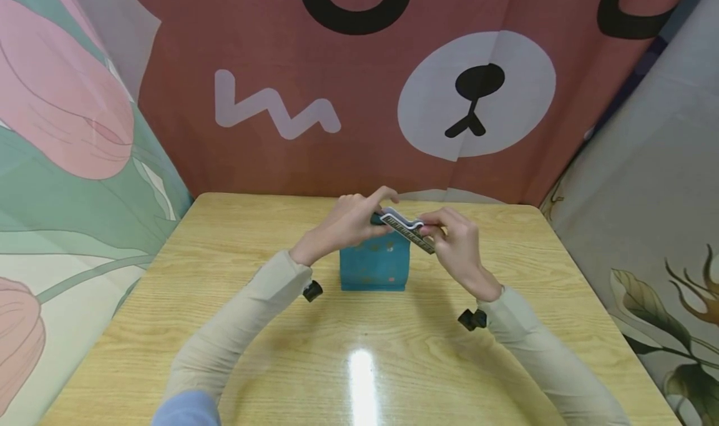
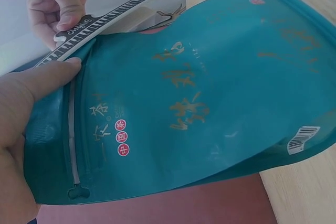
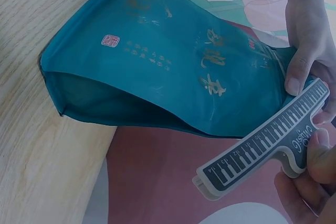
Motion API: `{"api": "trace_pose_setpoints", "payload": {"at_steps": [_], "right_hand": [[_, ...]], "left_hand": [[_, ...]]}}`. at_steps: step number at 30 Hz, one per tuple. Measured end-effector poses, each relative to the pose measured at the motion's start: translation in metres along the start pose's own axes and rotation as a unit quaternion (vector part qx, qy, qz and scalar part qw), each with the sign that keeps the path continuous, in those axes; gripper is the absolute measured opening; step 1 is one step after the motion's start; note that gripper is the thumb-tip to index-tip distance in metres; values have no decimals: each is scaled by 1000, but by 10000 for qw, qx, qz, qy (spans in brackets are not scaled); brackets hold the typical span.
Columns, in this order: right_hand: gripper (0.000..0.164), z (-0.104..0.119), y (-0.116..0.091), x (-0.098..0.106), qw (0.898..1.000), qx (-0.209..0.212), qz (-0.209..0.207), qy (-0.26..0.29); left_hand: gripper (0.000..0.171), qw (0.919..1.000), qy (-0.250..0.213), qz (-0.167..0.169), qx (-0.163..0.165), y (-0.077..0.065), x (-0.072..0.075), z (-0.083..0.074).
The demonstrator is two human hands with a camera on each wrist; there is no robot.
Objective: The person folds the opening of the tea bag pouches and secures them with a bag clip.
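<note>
A teal foil tea pouch (image 1: 374, 267) with gold lettering stands on the table. My left hand (image 1: 354, 220) pinches its top edge, thumb on the front face beside the zip line (image 2: 72, 124). My right hand (image 1: 459, 245) grips the curved handle of a bag clip (image 3: 257, 142) printed with piano keys. The clip slants across the pouch's upper edge, close beside my left thumb (image 2: 65, 69). In the right wrist view, its far end extends past the pouch's side. Part of the pouch's top is hidden behind the clip and my left fingers.
The pale wooden table (image 1: 253, 351) extends around the pouch, with a bright light reflection near its front. A reddish cloth with a cartoon bear face (image 1: 281, 151) hangs behind it. Printed cloths (image 1: 67, 226) flank the table.
</note>
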State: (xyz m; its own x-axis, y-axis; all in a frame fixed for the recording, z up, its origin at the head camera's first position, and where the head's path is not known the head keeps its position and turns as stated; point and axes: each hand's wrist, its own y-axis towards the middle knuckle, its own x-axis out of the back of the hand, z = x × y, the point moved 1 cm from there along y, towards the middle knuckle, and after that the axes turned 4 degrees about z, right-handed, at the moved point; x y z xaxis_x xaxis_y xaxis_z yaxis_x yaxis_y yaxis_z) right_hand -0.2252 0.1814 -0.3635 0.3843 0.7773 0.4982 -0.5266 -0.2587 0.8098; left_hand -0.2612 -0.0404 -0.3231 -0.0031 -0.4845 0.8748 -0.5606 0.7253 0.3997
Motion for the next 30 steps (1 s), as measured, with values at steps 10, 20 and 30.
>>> {"api": "trace_pose_setpoints", "payload": {"at_steps": [10,20,30], "right_hand": [[15,3,3,-2,10000,70,-20,-68],[15,4,5,-2,9999,-20,41,-90],[16,6,6,-1,9998,-89,72,-155]], "left_hand": [[48,10000,-41,5,35,0,0,1],[48,10000,41,-48,47,1,1,0],[47,10000,25,-15,69,1,2,-1]]}}
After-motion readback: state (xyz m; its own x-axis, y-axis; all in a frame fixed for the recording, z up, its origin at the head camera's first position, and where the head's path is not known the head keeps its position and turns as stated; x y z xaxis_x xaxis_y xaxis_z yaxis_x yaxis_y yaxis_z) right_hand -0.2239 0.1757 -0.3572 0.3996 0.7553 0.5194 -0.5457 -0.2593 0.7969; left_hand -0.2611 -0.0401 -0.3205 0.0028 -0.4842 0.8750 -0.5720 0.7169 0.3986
